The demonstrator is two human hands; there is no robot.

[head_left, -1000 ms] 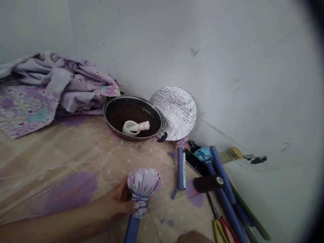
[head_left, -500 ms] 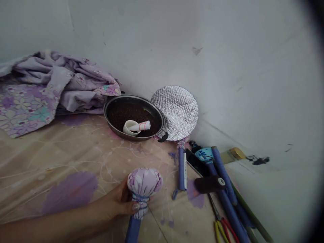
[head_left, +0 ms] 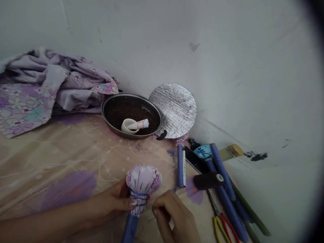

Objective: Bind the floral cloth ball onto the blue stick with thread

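Observation:
My left hand grips the neck of a stuffed purple flowered cloth ball tied onto a blue stick. The ball stands upright over the patterned bedsheet. My right hand is just right of the tied neck, its fingers curled and pinched together; what they hold is too small to make out. A dark thread spool lies to the right.
At the back stand a metal pan of dark grains with a white cup, a round silver foil disc on a blue stick, and a heap of purple fabric. Blue sticks, a knife and red-yellow pliers lie by the wall.
My right hand has come up from the bottom edge to beside the tied neck of the ball. The left hand and ball have stayed where they were.

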